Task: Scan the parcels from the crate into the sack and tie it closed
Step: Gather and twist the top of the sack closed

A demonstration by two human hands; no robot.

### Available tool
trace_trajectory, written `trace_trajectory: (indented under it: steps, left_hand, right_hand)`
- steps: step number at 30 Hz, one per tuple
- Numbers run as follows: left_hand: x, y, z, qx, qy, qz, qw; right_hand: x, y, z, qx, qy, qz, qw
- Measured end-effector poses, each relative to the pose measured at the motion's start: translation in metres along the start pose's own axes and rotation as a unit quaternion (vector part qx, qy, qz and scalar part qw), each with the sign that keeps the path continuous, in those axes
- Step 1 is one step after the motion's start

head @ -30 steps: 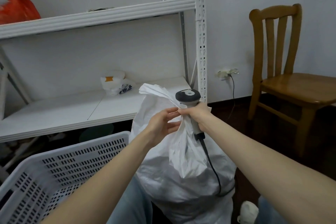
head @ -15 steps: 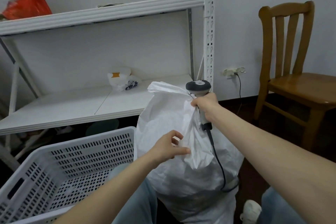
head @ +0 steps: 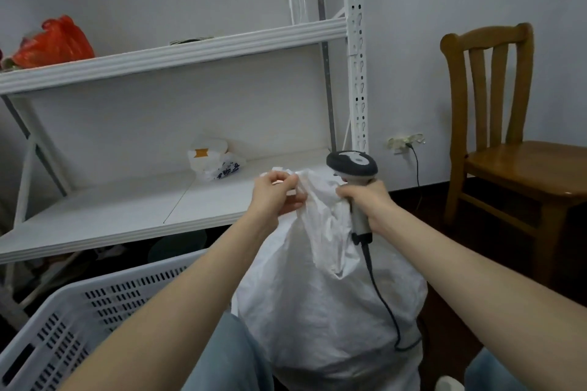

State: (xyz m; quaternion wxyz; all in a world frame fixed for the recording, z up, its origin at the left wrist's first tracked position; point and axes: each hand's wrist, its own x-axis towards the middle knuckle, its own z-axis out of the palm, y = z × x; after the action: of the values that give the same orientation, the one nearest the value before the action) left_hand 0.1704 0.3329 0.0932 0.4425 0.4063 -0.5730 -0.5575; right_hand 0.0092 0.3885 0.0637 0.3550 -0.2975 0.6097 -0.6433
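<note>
– So, has the left hand moved?
– Yes. Half a second ago it was lower, on the front fold of the sack; now it is up at the sack's mouth, its grip pinching the top edge of the fabric.
– And the right hand?
– Still at the mouth's other side, its grip curled round the handle of the scanner, fabric bunched against it. The cable hangs down the sack.
– Where does the sack stand?
– Upright on the floor between the person's knees, just beside the white crate.
</note>
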Motion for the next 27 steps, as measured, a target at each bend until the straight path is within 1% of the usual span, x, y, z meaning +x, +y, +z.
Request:
trace_trajectory:
  steps: [1, 3, 4, 5, 6, 7, 9, 10, 11, 12, 13, 14, 15, 16, 17, 18, 19, 20, 21, 22, 24, 26, 27]
  left_hand:
    - [0.002, -0.002, 0.006, -0.028, -0.016, -0.027, 0.999]
    - [0.004, -0.010, 0.017, -0.047, -0.066, -0.063, 0.995]
    - [0.004, -0.014, 0.020, -0.043, -0.091, -0.074, 0.992]
    - [0.007, -0.019, 0.019, -0.032, -0.100, -0.078, 0.991]
    - [0.011, -0.020, 0.017, -0.009, -0.081, -0.066, 0.994]
    - [0.020, -0.021, 0.010, 0.028, -0.037, -0.038, 0.998]
    - [0.051, -0.025, -0.013, 0.098, 0.095, 0.019, 0.990]
    - [0.066, -0.026, -0.025, 0.111, 0.148, 0.016, 0.983]
    - [0.081, -0.027, -0.037, 0.122, 0.174, -0.021, 0.977]
    - [0.094, -0.030, -0.045, 0.137, 0.168, -0.083, 0.973]
    - [0.105, -0.032, -0.047, 0.141, 0.140, -0.140, 0.970]
    - [0.115, -0.034, -0.045, 0.119, 0.100, -0.179, 0.971]
    - [0.120, -0.032, -0.040, 0.085, 0.074, -0.189, 0.975]
    - [0.125, -0.030, -0.034, 0.064, 0.066, -0.177, 0.980]
    - [0.129, -0.027, -0.026, 0.062, 0.064, -0.137, 0.986]
    - [0.132, -0.026, -0.018, 0.076, 0.058, -0.072, 0.993]
    - [0.129, -0.025, -0.012, 0.106, 0.032, -0.001, 0.994]
    - [0.120, -0.027, -0.006, 0.148, -0.012, 0.056, 0.987]
    - [0.108, -0.032, -0.002, 0.192, -0.066, 0.093, 0.975]
    - [0.094, -0.041, 0.000, 0.225, -0.120, 0.111, 0.961]
    - [0.061, -0.058, 0.001, 0.231, -0.194, 0.088, 0.949]
    - [0.035, -0.075, -0.001, 0.225, -0.222, 0.063, 0.947]
    - [0.027, -0.085, -0.002, 0.230, -0.230, 0.054, 0.944]
  right_hand:
    - [-0.003, 0.001, 0.001, 0.022, -0.027, -0.001, 0.999]
    - [-0.005, 0.004, 0.005, 0.036, -0.069, -0.002, 0.997]
    - [-0.004, 0.008, 0.008, 0.027, -0.069, -0.005, 0.997]
    - [-0.003, 0.011, 0.010, 0.008, -0.051, -0.009, 0.999]
    - [0.000, 0.014, 0.011, -0.017, -0.023, -0.013, 1.000]
    - [0.002, 0.017, 0.011, -0.036, -0.002, -0.015, 0.999]
    - [0.005, 0.020, 0.008, -0.059, -0.010, -0.027, 0.998]
    - [0.007, 0.022, 0.005, -0.069, -0.027, -0.034, 0.997]
    - [0.009, 0.023, 0.002, -0.081, -0.047, -0.039, 0.995]
    - [0.010, 0.023, 0.000, -0.095, -0.067, -0.044, 0.992]
    - [0.012, 0.023, -0.001, -0.107, -0.086, -0.046, 0.989]
    - [0.013, 0.024, -0.002, -0.116, -0.101, -0.047, 0.987]
    - [0.015, 0.025, -0.002, -0.120, -0.111, -0.049, 0.985]
    - [0.016, 0.026, -0.001, -0.120, -0.113, -0.049, 0.985]
    - [0.019, 0.028, 0.000, -0.118, -0.106, -0.049, 0.986]
    - [0.021, 0.029, 0.003, -0.110, -0.090, -0.047, 0.989]
    - [0.025, 0.030, 0.006, -0.100, -0.062, -0.041, 0.992]
    - [0.029, 0.032, 0.010, -0.087, -0.024, -0.028, 0.996]
    - [0.035, 0.035, 0.012, -0.069, 0.015, -0.008, 0.997]
    - [0.039, 0.037, 0.014, -0.045, 0.046, 0.012, 0.998]
    - [0.043, 0.043, 0.015, 0.022, 0.067, 0.038, 0.997]
    - [0.040, 0.049, 0.014, 0.079, 0.045, 0.063, 0.994]
    - [0.036, 0.051, 0.015, 0.084, 0.024, 0.070, 0.994]
